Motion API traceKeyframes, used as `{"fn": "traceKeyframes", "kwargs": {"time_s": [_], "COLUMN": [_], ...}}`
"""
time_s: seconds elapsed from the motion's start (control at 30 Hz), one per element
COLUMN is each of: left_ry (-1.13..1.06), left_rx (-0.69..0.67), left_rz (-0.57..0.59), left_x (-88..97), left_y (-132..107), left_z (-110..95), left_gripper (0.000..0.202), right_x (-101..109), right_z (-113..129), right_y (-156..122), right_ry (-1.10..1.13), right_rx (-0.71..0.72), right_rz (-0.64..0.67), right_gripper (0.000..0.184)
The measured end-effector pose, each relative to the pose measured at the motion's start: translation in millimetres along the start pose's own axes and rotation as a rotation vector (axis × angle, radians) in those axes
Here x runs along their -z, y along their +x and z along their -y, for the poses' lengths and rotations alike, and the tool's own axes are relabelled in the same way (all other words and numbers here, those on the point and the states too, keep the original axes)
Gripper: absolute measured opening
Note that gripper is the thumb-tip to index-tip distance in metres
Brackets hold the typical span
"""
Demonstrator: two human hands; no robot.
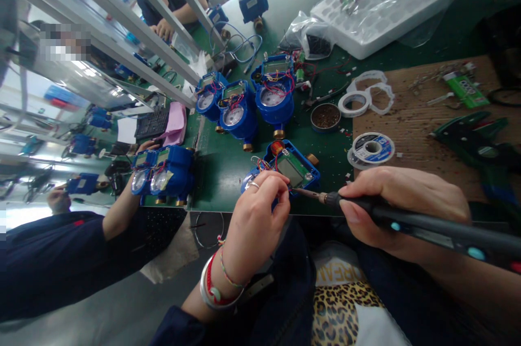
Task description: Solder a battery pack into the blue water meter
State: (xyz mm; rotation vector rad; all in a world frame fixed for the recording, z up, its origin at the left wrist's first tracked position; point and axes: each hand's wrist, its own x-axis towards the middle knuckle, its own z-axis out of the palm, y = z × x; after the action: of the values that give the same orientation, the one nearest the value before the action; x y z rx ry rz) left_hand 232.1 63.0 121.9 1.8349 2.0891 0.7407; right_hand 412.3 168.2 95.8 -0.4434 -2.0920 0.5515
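My right hand grips a black soldering iron like a pen, its tip pointing left at the lower edge of an opened blue water meter. The meter lies near the table's front edge, with a grey display, a green circuit board and thin wires showing. Over its lower left part is my left hand, thumb and fingers pinched together close to the iron's tip. What sits between those fingertips is hidden. Whether the tip touches the board, I cannot tell.
Behind stand several blue meters with loose wires. To the right are a solder spool, a tape roll, a round tin and green-handled pliers. A white foam tray lies farther back. At left, a co-worker's arm reaches beside two meters.
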Motion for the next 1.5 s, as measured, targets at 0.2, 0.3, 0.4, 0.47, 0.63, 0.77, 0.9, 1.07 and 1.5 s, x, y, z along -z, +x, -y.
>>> {"fn": "traceKeyframes", "kwargs": {"time_s": [0.2,0.3,0.4,0.47,0.63,0.77,0.9,1.07,1.5], "left_ry": [0.002,0.008,0.017,0.022,0.018,0.021,0.029,0.03,0.02], "left_rx": [-0.002,0.005,0.004,0.003,0.004,-0.004,-0.008,-0.007,-0.006], "left_rz": [0.009,0.013,0.016,0.019,0.023,0.016,0.017,0.02,0.025], "left_x": [0.3,1.0,1.5,1.7,1.5,1.4,1.2,0.4,1.9], "left_y": [0.7,0.9,1.4,1.6,1.1,0.7,0.5,0.4,-0.2], "left_z": [-0.9,-1.6,-2.5,-2.9,-2.0,-1.2,-1.8,-1.9,-2.2], "left_gripper": [0.017,0.017,0.017,0.017,0.017,0.016,0.016,0.016,0.016], "right_x": [0.0,0.3,0.7,1.4,3.7,3.0,0.9,0.6,6.2], "right_z": [4.6,5.8,6.9,7.8,9.9,9.3,7.8,6.5,6.3], "right_y": [2.4,4.3,5.6,6.3,7.2,4.5,1.7,1.1,-1.0], "right_ry": [-0.028,-0.043,-0.041,-0.04,-0.031,-0.021,-0.019,0.023,-0.013], "right_rx": [0.055,0.077,0.122,0.127,0.079,0.024,-0.009,-0.023,-0.068], "right_rz": [-0.014,-0.001,0.011,0.026,0.026,0.02,0.005,0.013,-0.027], "right_gripper": [0.01,0.008,0.006,0.006,0.006,0.008,0.007,0.006,0.007]}}
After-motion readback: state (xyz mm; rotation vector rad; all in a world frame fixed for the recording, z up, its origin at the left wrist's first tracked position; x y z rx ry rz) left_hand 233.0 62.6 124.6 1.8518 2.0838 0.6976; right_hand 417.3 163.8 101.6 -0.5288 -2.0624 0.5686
